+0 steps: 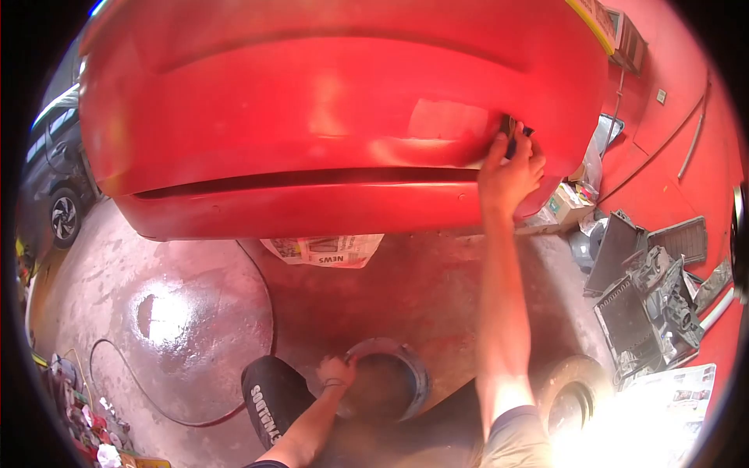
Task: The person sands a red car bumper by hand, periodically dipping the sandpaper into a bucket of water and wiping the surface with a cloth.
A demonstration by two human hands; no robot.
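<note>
A large red car bumper (273, 101) fills the upper part of the head view. My right hand (511, 175) reaches up to its right side, fingers closed around a small dark block (512, 144) held against the painted surface. The block's exact kind is partly hidden by my fingers. Low in the middle, my left hand (335, 371) is closed at the left rim of a round bucket (417, 366). The bucket stands between my legs, its inside dark.
Newspaper (335, 249) hangs below the bumper. A hose (271, 312) curves over the concrete floor (195, 273), which has a wet, shining patch. Dark car parts (651, 292) lie piled at right, near a tyre (573, 398). A dark car (62, 171) stands at left.
</note>
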